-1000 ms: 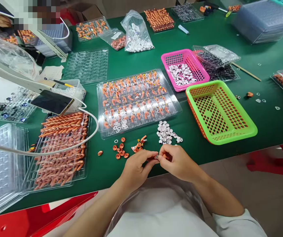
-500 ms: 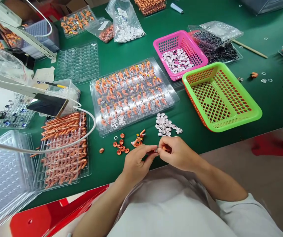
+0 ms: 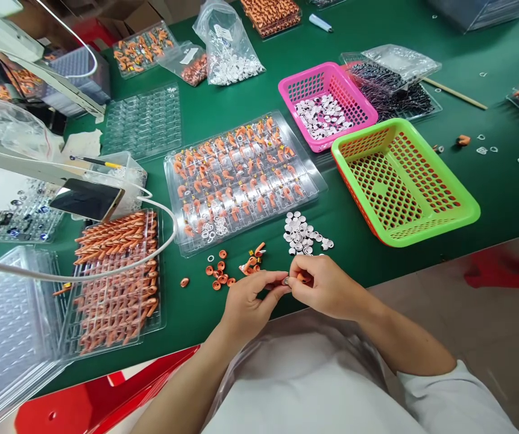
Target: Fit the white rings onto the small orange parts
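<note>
My left hand (image 3: pixel 251 301) and my right hand (image 3: pixel 325 288) meet at the table's front edge, thumb and forefinger of each pinched together. Between the fingertips is a small silvery, dark-edged piece (image 3: pixel 286 281), partly covered by the fingers. A small orange part (image 3: pixel 303 277) shows inside the curl of my right hand. Just beyond my hands lie a pile of small white round caps (image 3: pixel 302 234), a few orange parts with yellow bits (image 3: pixel 252 260) and several copper-coloured cups (image 3: pixel 218 274).
A clear tray (image 3: pixel 245 220) of curved orange parts sits ahead. Right of it are a pink basket (image 3: pixel 304 123) with white caps and a green basket (image 3: pixel 449 226). Stacked trays of copper-coloured parts (image 3: pixel 117 289), a phone (image 3: pixel 86 199) and a white cable (image 3: pixel 175 226) are on the left.
The view has shifted slightly, so the table's contents sit a little lower. Both hands keep their pinch at the same place, with only a slight movement of the fingers.
</note>
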`<state>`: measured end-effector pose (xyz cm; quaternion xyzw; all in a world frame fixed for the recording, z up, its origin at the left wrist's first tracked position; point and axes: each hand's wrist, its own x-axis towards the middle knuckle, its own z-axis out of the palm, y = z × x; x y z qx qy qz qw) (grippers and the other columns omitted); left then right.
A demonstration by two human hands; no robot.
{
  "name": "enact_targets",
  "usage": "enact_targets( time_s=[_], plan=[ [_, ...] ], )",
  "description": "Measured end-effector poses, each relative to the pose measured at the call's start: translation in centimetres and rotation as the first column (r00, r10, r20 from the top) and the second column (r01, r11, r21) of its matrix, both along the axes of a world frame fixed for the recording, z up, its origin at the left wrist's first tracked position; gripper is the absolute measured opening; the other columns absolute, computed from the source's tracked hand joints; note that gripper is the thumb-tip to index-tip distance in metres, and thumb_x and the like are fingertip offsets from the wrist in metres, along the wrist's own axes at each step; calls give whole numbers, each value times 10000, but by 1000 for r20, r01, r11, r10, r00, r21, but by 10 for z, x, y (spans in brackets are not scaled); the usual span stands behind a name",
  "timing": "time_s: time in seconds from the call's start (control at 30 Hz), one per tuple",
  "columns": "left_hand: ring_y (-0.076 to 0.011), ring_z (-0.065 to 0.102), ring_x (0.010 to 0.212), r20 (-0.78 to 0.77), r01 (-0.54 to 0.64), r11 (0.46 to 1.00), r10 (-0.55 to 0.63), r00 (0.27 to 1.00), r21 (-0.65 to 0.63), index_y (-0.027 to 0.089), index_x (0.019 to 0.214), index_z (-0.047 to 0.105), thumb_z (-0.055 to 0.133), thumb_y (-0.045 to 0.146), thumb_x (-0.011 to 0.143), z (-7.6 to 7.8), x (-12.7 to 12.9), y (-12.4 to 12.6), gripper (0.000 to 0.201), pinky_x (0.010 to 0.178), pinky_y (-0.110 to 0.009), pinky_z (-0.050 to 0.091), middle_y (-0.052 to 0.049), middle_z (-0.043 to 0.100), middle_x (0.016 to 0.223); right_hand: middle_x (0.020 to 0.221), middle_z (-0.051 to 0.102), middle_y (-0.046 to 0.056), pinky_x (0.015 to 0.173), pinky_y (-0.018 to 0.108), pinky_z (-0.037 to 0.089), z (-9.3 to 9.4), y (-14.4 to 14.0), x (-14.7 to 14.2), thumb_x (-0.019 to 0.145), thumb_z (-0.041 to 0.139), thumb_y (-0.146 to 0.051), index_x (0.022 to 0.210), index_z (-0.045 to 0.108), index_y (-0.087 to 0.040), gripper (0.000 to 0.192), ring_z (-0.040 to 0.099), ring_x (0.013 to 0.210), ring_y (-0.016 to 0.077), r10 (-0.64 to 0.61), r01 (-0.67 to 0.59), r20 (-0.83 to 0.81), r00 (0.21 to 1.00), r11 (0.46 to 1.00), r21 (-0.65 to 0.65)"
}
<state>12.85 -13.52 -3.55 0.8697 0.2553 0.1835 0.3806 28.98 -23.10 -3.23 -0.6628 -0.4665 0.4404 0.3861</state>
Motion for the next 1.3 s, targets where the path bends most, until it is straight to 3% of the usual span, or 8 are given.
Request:
enact_targets(
  time_s=[0.3,0.8,0.97,1.3],
  plan=[
    [-142,710,667,66,6,992,-14,998,123,197,934,708,652,240,872,-5,-1,-3,94,660,-240,576,-20,773,795,571,467,-60,475,213,279,-1,-1,-1,810,524,-164,690,473,-208,138,393,526,98,3,-3,29,1000,1000,-10],
    [-130,691,671,31,101,991,-104,994,84,190,966,709,636,181,871,-3,-2,0,120,643,-214,542,-14,752,777,596,459,-62,494,215,265,-4,-3,-1,816,507,-123,707,435,-206,155,391,538,91,63,-70,122,991,996,50],
    [-137,691,690,77,91,988,-101,992,125,174,974,697,621,164,879,-3,-1,-3,122,652,-214,533,-31,753,792,588,458,-68,484,204,273,-5,-4,-1,824,511,-128,715,444,-207,151,394,531,87,62,-66,91,994,997,36],
    [-130,704,684,14,55,992,-53,998,-112,179,923,732,683,133,819,1,-3,-2,124,655,-187,529,-21,771,799,646,475,-50,516,212,300,-3,-7,-3,853,513,-132,733,431,-202,161,419,567,94,61,-77,125,990,989,125]
  ],
)
